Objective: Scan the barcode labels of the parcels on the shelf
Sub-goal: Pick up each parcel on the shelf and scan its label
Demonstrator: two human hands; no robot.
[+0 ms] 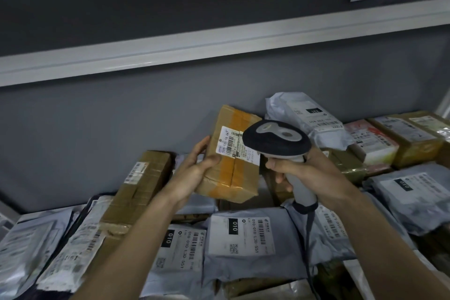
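From the head view, the left hand [194, 170] holds a brown cardboard parcel [231, 153] lifted clear of the heap on the shelf [9, 217], thumb laid across its upper face and fingers [202, 146] curled round its far left edge. The parcel's long axis runs from near-right to far-left and tilts up toward the wall, with its white barcode label [231, 145] turned to the camera. The right hand [311, 170] is wrapped round the grey handle of the barcode scanner [277, 140]; its forefinger lies near the trigger, though I cannot tell whether it is pressed. The scanner's dark head sits just right of the label and overlaps the label's right edge in this view. So the label lies left of and slightly beyond the scanner's nose, and the scan seems to hang on turning the head leftward or sliding the parcel right. Grey mailer bags [243, 238] lie below the hands, labels up.
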